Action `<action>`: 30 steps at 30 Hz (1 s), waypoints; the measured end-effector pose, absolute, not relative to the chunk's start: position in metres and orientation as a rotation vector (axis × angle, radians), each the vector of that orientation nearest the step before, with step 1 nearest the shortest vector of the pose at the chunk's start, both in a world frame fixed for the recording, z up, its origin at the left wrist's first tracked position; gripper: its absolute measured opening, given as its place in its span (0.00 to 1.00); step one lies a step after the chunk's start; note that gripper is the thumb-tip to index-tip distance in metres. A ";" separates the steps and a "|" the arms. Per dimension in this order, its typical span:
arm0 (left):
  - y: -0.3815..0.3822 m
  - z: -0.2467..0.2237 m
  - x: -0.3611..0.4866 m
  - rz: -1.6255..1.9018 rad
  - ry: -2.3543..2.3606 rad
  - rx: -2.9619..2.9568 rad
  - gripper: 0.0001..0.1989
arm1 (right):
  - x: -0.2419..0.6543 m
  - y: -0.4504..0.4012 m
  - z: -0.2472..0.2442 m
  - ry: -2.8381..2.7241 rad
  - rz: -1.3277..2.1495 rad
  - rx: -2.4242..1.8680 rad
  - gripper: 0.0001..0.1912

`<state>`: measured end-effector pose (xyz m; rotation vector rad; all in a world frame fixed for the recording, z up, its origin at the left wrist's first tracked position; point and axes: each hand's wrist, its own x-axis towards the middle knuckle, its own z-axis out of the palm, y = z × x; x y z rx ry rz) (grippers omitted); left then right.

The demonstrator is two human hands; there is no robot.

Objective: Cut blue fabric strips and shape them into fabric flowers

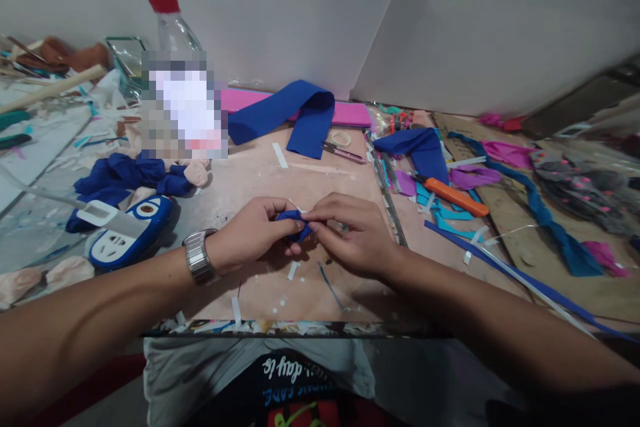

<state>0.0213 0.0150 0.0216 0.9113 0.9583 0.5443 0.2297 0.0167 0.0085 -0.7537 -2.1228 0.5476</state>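
Between both hands, just above the work board, is a small folded piece of blue fabric (300, 230). My left hand (255, 230) is closed on it, thumb on top and fingers curled underneath. The fingertips of my right hand (350, 233) pinch its right edge. A thin pale strand shows at its upper edge; what it is I cannot make out. Beyond the hands, a wide blue fabric strip (310, 103) lies looped over a pink slab, close to a pair of tweezers (345, 152). Another blue strip (425, 147) lies further right.
An orange utility knife (455, 197) lies at right among fabric scraps. A blue-and-white power socket (130, 230) with a plugged-in white adapter stands at left, near bunched blue fabric (120, 173). A red-capped bottle (173, 20) stands behind a blurred bright screen (185, 103).
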 end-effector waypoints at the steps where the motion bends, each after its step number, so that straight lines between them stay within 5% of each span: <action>1: 0.015 0.022 0.021 0.541 0.957 0.906 0.04 | 0.230 0.017 0.009 -2.122 0.554 -0.751 0.09; 21: 0.015 0.019 0.019 0.522 0.937 0.900 0.10 | 0.226 0.017 0.006 -2.077 0.565 -0.811 0.08; 30: 0.017 0.018 0.017 0.529 0.915 0.894 0.07 | 0.229 0.020 0.004 -2.011 0.839 -0.769 0.10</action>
